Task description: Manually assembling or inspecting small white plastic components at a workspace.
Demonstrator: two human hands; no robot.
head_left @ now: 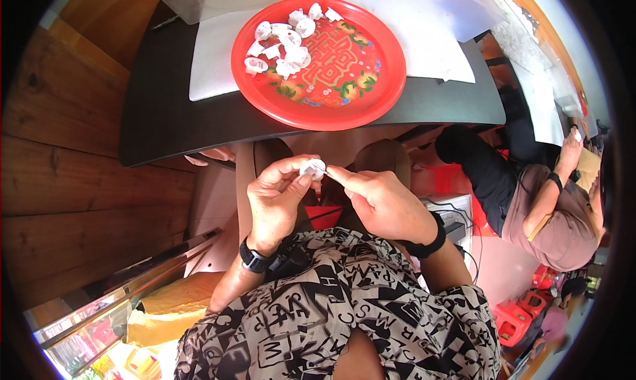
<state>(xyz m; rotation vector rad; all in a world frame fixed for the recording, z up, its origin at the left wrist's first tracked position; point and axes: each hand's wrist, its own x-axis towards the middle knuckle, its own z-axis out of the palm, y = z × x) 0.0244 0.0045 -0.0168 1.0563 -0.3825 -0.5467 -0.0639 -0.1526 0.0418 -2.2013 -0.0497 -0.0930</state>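
Note:
Over my lap, just below the table edge, my left hand (275,193) pinches a small round white plastic part (312,170) between thumb and fingers. My right hand (387,201) is closed, its index finger stretched toward that part. A thin tool tip (324,172) shows at the end of this finger and touches the part's right side; its handle is hidden in my fist, so its kind cannot be made out. Beyond my hands, a round red tray (391,68) with a printed fruit pattern holds several similar white plastic parts (289,38), mostly along its left side.
The tray stands on a dark table (159,108) over a white sheet (437,55), its near rim overhanging the edge. A wooden wall (93,181) borders the left. A co-worker (553,214) sits at the right. Cables (457,211) and red stools (513,320) are on the right side.

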